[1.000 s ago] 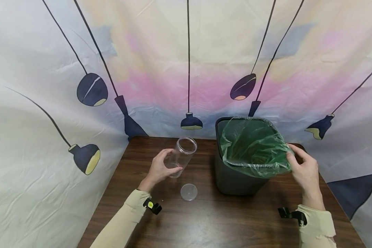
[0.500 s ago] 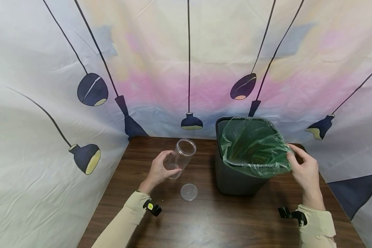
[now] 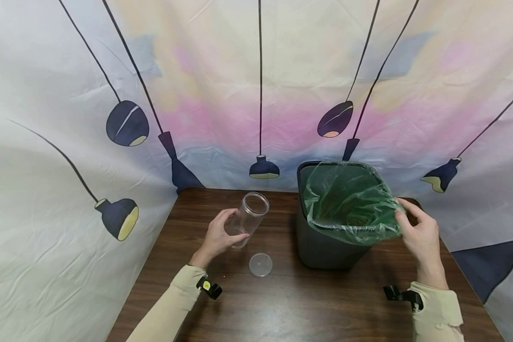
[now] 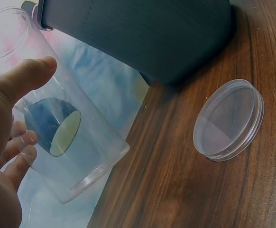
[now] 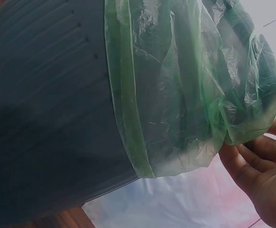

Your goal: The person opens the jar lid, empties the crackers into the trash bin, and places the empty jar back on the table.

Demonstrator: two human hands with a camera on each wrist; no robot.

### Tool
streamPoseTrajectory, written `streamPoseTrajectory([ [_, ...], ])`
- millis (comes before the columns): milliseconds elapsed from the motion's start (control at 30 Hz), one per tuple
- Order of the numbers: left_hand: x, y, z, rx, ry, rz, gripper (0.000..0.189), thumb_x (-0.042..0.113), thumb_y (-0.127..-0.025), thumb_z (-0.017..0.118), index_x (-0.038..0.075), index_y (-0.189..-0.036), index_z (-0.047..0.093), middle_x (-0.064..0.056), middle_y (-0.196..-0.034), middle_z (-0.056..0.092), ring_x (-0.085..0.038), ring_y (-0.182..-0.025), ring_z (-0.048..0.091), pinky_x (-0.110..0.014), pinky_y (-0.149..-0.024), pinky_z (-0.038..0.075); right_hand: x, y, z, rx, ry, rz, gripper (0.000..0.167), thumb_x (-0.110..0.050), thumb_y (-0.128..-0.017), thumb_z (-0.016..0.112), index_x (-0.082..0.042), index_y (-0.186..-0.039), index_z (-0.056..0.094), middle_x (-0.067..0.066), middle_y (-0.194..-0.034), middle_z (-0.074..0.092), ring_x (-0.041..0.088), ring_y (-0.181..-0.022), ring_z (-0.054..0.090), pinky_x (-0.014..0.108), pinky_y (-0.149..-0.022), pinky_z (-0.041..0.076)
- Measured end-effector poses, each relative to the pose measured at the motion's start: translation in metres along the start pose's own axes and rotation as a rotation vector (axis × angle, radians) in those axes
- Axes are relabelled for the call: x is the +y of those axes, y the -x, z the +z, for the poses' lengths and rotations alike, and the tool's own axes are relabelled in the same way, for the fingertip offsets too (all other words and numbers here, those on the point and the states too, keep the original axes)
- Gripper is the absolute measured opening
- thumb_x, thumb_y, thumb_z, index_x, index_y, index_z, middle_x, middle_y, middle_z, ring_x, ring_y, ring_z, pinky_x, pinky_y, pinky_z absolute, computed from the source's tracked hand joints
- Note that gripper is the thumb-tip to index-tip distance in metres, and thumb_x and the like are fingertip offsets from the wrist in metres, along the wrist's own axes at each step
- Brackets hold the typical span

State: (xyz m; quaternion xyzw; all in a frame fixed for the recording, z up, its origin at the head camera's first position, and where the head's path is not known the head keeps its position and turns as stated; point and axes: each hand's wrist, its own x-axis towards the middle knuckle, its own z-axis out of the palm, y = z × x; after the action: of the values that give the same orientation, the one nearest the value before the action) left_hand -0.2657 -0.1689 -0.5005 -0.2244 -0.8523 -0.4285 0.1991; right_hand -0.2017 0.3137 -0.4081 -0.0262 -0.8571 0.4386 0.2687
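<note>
My left hand (image 3: 217, 236) grips a clear plastic jar (image 4: 78, 137) round its side, thumb on one face and fingers on the other. The jar is uncapped, see-through, and stands close over the table. Its round clear lid (image 3: 261, 265) lies on the wood just in front. At the right, my right hand (image 3: 422, 232) holds the edge of a green trash bag (image 5: 176, 90), thumb and fingers at the bin's right corner. The bag lines a dark grey trash can (image 3: 331, 247) and folds over its front rim; the back left rim shows bare.
All of this is on a dark brown wooden table (image 3: 290, 308). A fabric backdrop (image 3: 222, 118) printed with hanging lamps rises right behind the table's far edge and along both sides.
My left hand has lowered the jar slightly, and its rim has shifted a little left and toward me. My right hand, the bag, the trash can and the lid stay put.
</note>
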Motion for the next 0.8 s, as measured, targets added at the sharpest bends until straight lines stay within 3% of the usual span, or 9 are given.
streamPoseTrajectory([
  [200,-0.003,0.004,0.001,-0.005,0.005,-0.036,0.076,0.019,-0.059,0.094,0.004,-0.125,0.059,-0.011,-0.120,0.061,-0.027,-0.111,0.061,-0.044,-0.094,0.052,0.000,0.000,0.000,0.002,-0.001,0.001,0.032,-0.023,-0.098,0.056,-0.012,-0.126,0.066,-0.014,-0.065,0.052,0.008,-0.047,0.037,0.025,-0.044,0.032],
  [400,-0.008,0.007,0.002,0.011,-0.003,-0.022,0.083,0.017,-0.058,0.095,0.002,-0.131,0.056,-0.012,-0.121,0.061,-0.029,-0.111,0.062,-0.044,-0.092,0.053,-0.001,0.000,0.000,0.000,0.003,0.000,0.033,-0.023,-0.097,0.057,-0.011,-0.127,0.066,-0.014,-0.064,0.051,0.008,-0.047,0.037,0.024,-0.043,0.031],
  [800,-0.011,0.011,0.002,-0.009,0.004,-0.081,0.073,0.022,-0.061,0.093,0.009,-0.126,0.061,-0.007,-0.123,0.060,-0.024,-0.113,0.060,-0.044,-0.094,0.052,-0.002,0.000,0.000,0.000,0.006,0.007,0.033,-0.023,-0.098,0.057,-0.012,-0.127,0.066,-0.014,-0.065,0.052,0.009,-0.046,0.037,0.025,-0.043,0.032],
])
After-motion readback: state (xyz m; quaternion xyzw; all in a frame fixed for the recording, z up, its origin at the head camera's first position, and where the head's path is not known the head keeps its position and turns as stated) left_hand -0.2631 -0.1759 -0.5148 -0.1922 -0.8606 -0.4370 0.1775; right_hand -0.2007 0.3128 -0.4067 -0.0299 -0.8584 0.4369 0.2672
